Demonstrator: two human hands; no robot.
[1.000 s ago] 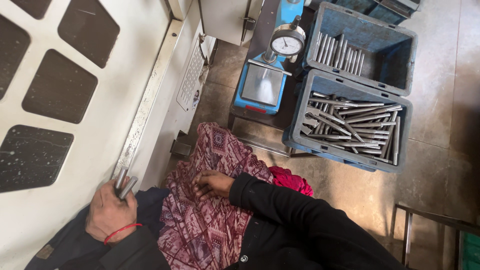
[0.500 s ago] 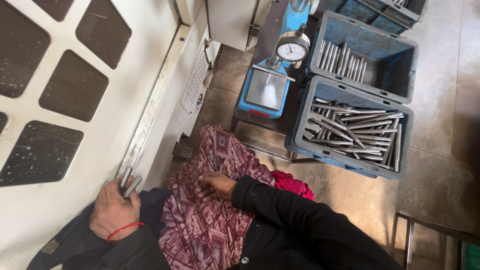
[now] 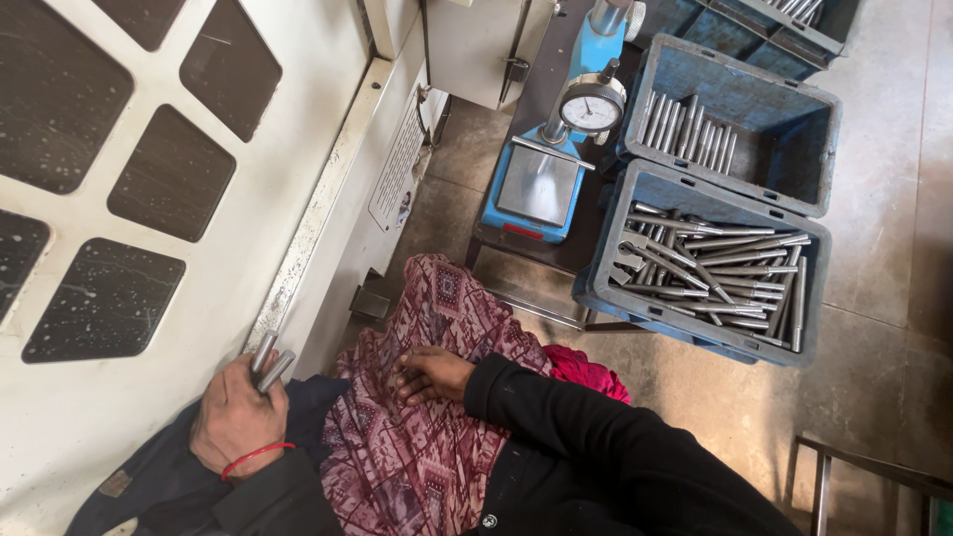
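Two grey metal rods [image 3: 268,359] are gripped in the closed left hand [image 3: 236,417] at lower left of the frame, against the white machine panel [image 3: 298,169]. The right hand [image 3: 432,373] is rested flat, fingers loosely spread, on patterned cloth [image 3: 427,397] at lower centre. Blue crates of rods [image 3: 720,263] are seen at right.

The left hand [image 3: 236,422] is at seven o'clock and grips two metal rods [image 3: 268,358] against the white machine [image 3: 328,199]. The right hand [image 3: 429,373] rests flat on the patterned cloth [image 3: 397,447]. At two o'clock sits a blue crate [image 3: 635,194] full of rods, beside a dial gauge [image 3: 592,106].
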